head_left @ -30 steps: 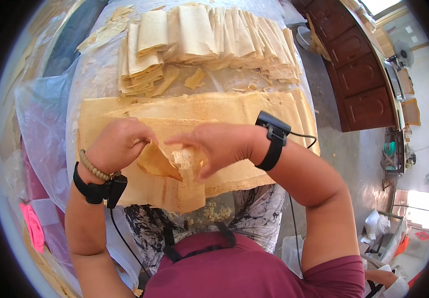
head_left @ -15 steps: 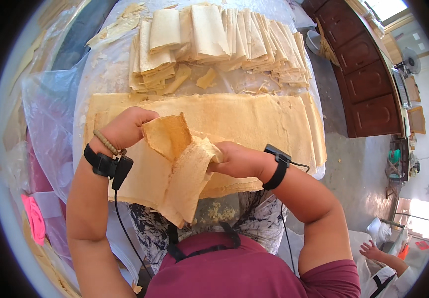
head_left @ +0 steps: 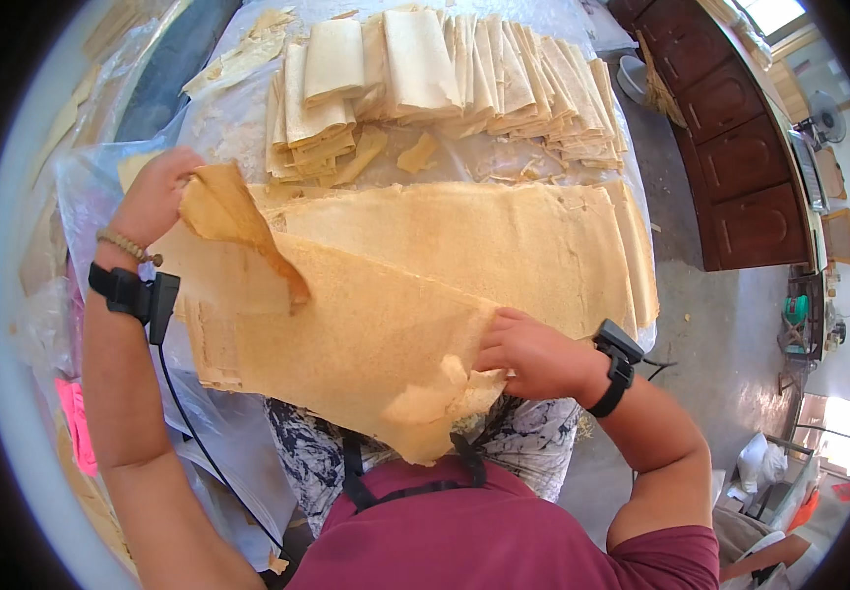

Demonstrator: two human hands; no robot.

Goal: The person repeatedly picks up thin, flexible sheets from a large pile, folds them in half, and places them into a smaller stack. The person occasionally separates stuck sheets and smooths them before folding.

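A large thin tan pancake sheet [head_left: 366,320] stretches between my hands, slanting over the near part of a flat stack of like sheets [head_left: 455,221]. My left hand [head_left: 154,197] is raised at the stack's left end, closed on the sheet's upper left part, where a browner edge curls over. The fingertips of my right hand [head_left: 543,356] pinch the sheet's right edge, lower and nearer to me. A ragged paler patch shows beside those fingers. The sheet's near corner hangs over my lap. My left thumb is partly hidden by the curled edge.
Folded sheets [head_left: 420,64] stand in a row at the table's far side, with loose scraps [head_left: 415,154] before them. Plastic film [head_left: 100,187] drapes the left side. Dark wooden cabinets [head_left: 740,162] stand to the right. Another person's arm [head_left: 764,559] shows at the lower right.
My hands have moved apart, the left outward and away from me, the right outward and nearer. The bunched, folded sheet is now spread wide between them. The other person's hand has dropped lower.
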